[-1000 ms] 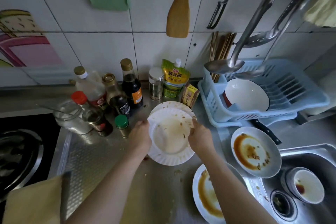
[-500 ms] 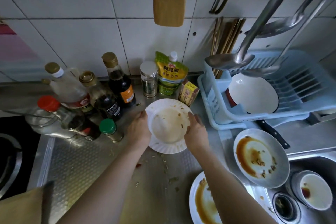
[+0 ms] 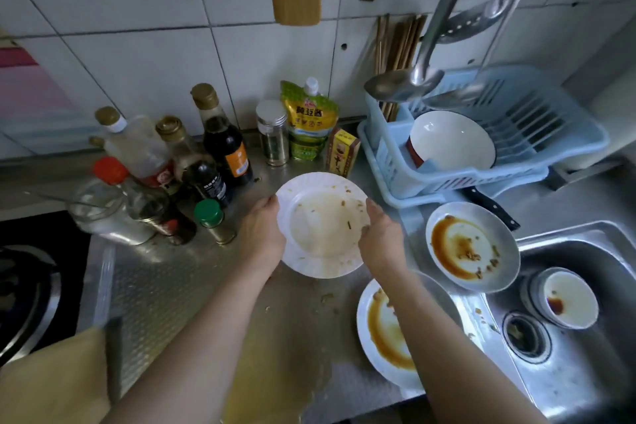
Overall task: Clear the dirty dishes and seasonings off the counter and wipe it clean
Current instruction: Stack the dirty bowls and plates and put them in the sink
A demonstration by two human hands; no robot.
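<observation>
Your left hand [image 3: 263,234] and right hand [image 3: 380,239] grip opposite rims of the greasy white plate [image 3: 321,225], fingers curled round its edge, near the middle of the counter [image 3: 179,289], in front of the seasoning bottles [image 3: 206,162]. Keep the plate level: a tilt would likely shed scraps and oil. A wide leftward swing could topple the bottles. On the way to the sink [image 3: 578,348], clear the sauce-stained plate [image 3: 471,246]; contact risks chipping.

You can read three large Chinese characters, 黄豆酱, on the yellow-green sauce pouch [image 3: 308,120] at the back of the bench [image 3: 192,286]. Labels on the bottles and the small box are too blurred for you to read.
</observation>
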